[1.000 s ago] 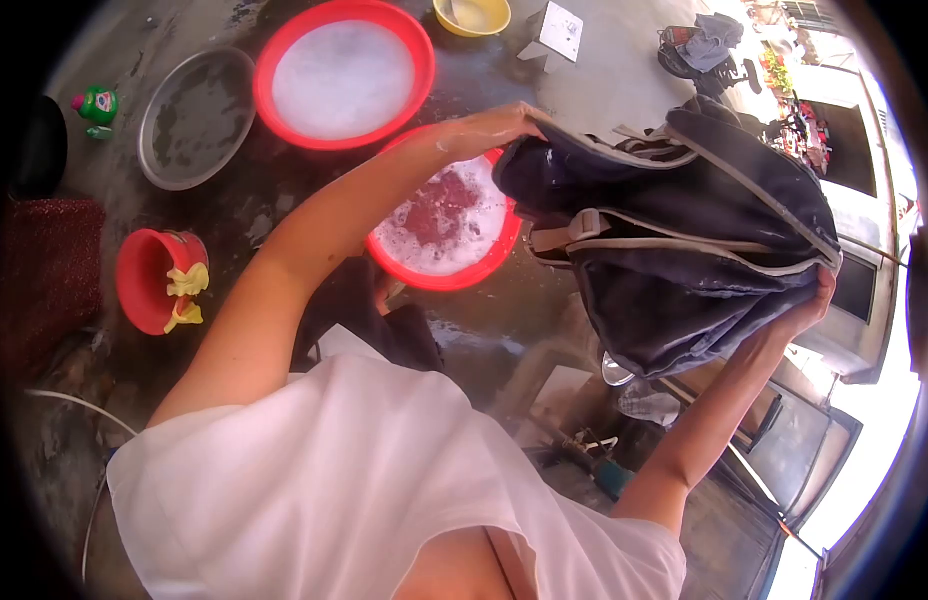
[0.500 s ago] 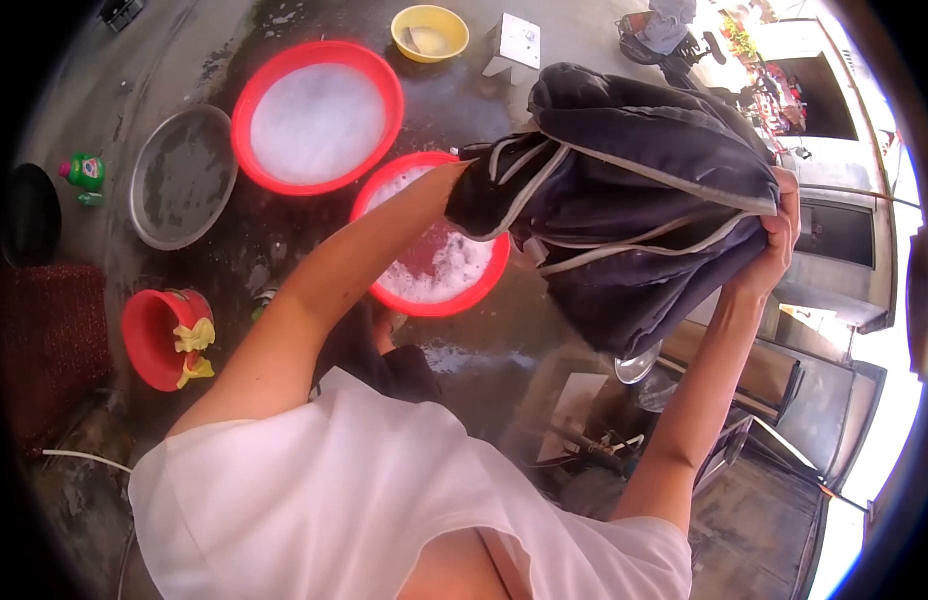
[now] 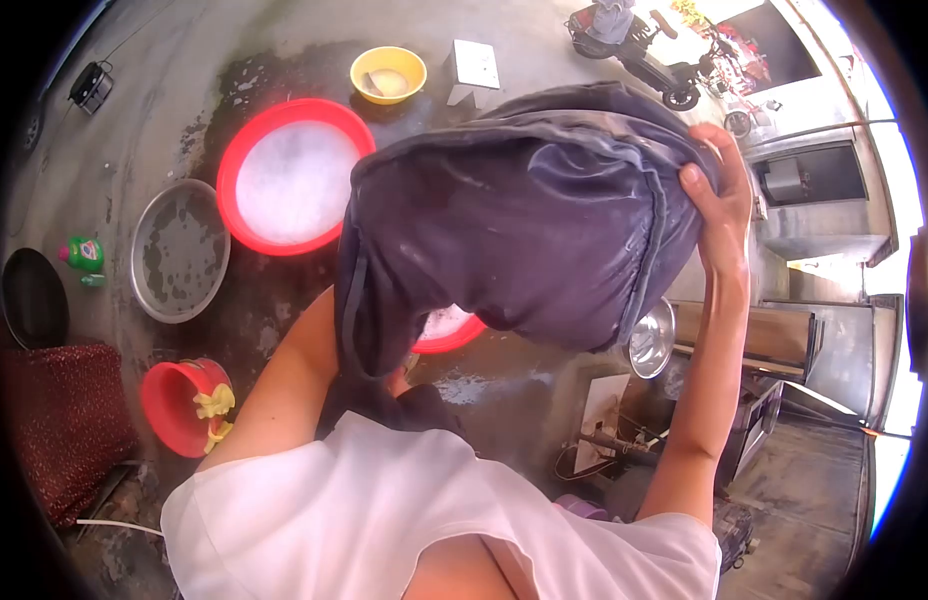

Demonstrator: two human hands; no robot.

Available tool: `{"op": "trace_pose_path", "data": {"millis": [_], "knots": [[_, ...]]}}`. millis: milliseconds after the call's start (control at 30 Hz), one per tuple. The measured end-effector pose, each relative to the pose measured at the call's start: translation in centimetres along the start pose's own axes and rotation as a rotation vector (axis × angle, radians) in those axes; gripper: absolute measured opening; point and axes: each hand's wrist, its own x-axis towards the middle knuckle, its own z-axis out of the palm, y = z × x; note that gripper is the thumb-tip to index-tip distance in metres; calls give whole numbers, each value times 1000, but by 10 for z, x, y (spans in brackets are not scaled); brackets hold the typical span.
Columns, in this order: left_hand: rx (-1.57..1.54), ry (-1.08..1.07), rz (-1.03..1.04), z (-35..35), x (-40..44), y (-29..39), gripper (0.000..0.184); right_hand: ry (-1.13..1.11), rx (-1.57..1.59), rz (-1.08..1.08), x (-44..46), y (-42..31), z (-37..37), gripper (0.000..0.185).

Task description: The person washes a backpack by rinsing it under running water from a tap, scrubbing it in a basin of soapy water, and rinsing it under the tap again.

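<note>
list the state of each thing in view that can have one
dark bag, held up
right hand, gripping the bag
left hand, hidden
far red basin, sudsy
near red basin, mostly hidden, sudsy
yellow bowl, partly filled
metal tray, wet
green bottle, capped
ground, partly wet

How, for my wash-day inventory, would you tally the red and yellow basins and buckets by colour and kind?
Red basins: 2 (one mostly hidden behind the dark fabric)
Red bucket: 1
Yellow basin: 1
Total: 4
</note>
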Motion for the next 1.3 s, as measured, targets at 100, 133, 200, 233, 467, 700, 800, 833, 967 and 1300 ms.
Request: {"op": "trace_pose_path", "data": {"millis": [100, 133, 200, 233, 467, 700, 800, 833, 967, 1300], "knots": [[20, 55, -60, -14, 3, -6, 42, 16, -117, -190, 1, -15, 22, 37], [32, 64, -63, -9, 5, -9, 42, 44, -78, -151, 0, -10, 20, 37], [59, 79, -73, -6, 10, -11, 42, 95, 7, -68, -3, 1, 18, 36], [67, 79, -77, -7, 16, -10, 42, 161, -32, -174, -4, 10, 24, 30], [198, 127, 1, 6, -5, 12, 41, -86, -531, -294, -63, 92, 104, 27], [598, 124, 56, 19, -20, 32, 41, 179, -212, -200, -177, 102, 164, 56], [906, 64, -10, 14, -16, 26, 41, 139, -105, 64, -199, 110, 230, 75], [1007, 34, -40, 13, -10, 30, 40, 260, -83, 95, -188, 119, 242, 63], [1365, -111, -155, 7, 12, 40, 40, 622, 310, 213, -139, 126, 187, 13], [1373, -325, -559, 39, 76, 135, 40, 619, -320, 669, -114, 291, -50, 29]]}}
